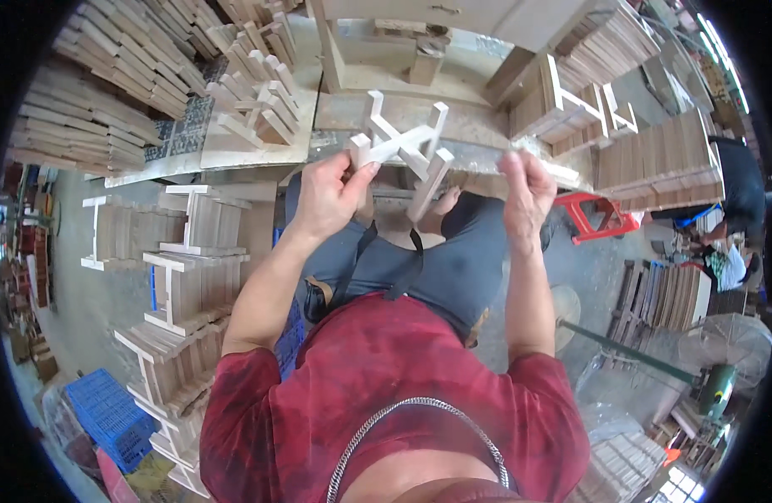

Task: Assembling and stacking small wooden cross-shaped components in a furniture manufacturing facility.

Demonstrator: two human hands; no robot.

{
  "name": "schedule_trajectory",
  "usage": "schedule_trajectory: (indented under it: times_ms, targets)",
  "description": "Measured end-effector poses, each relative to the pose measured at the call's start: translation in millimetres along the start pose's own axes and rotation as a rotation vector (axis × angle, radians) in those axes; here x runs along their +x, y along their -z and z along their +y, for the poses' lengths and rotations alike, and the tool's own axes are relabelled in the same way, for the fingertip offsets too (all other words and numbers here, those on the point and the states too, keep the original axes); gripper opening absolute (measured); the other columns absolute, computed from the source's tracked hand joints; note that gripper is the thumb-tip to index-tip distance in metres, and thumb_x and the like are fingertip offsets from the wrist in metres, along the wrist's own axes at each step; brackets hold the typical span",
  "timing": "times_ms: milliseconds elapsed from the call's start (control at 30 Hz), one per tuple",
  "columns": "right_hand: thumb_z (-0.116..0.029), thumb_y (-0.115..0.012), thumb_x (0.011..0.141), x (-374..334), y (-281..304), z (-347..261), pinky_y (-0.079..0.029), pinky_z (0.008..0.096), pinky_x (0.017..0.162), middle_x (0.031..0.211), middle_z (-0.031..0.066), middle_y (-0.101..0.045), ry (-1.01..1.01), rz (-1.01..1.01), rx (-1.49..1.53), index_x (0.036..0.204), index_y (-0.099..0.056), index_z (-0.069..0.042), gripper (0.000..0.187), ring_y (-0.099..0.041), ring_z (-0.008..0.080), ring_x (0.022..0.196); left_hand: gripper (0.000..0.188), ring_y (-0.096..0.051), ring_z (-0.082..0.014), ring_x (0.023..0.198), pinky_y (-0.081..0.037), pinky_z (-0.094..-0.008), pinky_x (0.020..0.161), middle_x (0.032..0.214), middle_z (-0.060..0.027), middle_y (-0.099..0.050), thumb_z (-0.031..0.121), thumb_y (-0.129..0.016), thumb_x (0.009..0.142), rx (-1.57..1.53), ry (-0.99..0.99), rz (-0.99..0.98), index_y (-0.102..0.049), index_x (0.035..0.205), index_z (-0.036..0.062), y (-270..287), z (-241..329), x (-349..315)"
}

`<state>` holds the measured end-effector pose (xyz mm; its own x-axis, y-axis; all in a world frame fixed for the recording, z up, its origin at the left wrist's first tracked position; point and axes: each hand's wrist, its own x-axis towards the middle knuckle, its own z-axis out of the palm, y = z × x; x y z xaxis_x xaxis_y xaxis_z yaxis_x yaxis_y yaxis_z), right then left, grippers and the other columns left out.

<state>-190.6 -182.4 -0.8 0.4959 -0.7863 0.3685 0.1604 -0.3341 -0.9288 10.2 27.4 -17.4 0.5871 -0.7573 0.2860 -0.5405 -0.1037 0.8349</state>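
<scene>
- the left hand [331, 197] is gripping the pale wooden frame [400, 144] at twelve o'clock;
- the right hand [527, 197] is curling its fingers narrowly at two; whether holding anything, I cannot tell;
- steadying is apparently the step; the next move is probably needing a firm left grip;
- beyond, the surface [474, 130] is carrying wooden pieces [277, 126] at eleven.

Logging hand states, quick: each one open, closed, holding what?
Left hand: closed on the pale wooden frame.
Right hand: curled closed, off the frame; whether it holds anything cannot be told.

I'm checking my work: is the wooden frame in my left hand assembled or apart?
Assembled: the frame shows crossed bars with four posts at their ends. Tightness: cannot tell.
</scene>
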Motion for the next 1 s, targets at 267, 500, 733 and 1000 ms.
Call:
schedule_trajectory:
  times_ms: [267,500,733,1000]
  targets:
    - [-0.005,-0.076,0.079,7,-11,8,-0.053,0.0403,0.079,0.117,0.0186,-0.063,0.482,-0.377,-0.686,0.128,-0.063,-0.007,0.051,-0.062,0.032,0.097,0.035,-0.068,-0.0245,0.058,-0.055,-0.033,0.055,0.069,-0.0121,-0.068,0.031,-0.063,0.097,-0.997,0.658,-0.192,-0.067,0.087,-0.0027,27,-11,30]
    - [-0.007,-0.082,0.073,29,-41,-1,-0.054,0.0412,0.072,0.108,0.0157,-0.069,0.797,-0.434,-0.586,0.115,-0.066,-0.002,0.046,-0.065,0.0348,0.084,0.041,-0.065,-0.0221,0.05,-0.052,-0.0288,0.044,0.064,-0.0085,-0.066,0.039,-0.06,0.097,-1.059,0.806,-0.262,-0.066,0.085,0.0001,29,-11,45]
    - [-0.004,-0.073,0.088,36,-52,34,-0.056,0.03,0.068,0.104,0.0095,-0.074,0.119,-0.515,-0.381,0.102,-0.072,0.0,0.015,-0.07,0.018,0.075,0.027,-0.066,-0.0115,0.089,-0.055,-0.027,0.073,0.102,-0.0076,-0.07,0.005,-0.058,0.091,-0.321,0.262,0.088,-0.063,0.116,0.0004,32,-48,28]
    - [-0.014,-0.072,0.094,85,-131,-12,-0.054,0.0254,0.065,0.086,0.0073,-0.074,0.086,-0.562,-0.05,0.104,-0.072,0.004,0.02,-0.065,0.0099,0.071,0.065,-0.06,-0.0317,0.12,-0.049,-0.0406,0.101,0.13,-0.0196,-0.061,0.011,-0.078,0.076,0.312,0.221,0.743,-0.053,0.134,-0.0023,112,-80,6]
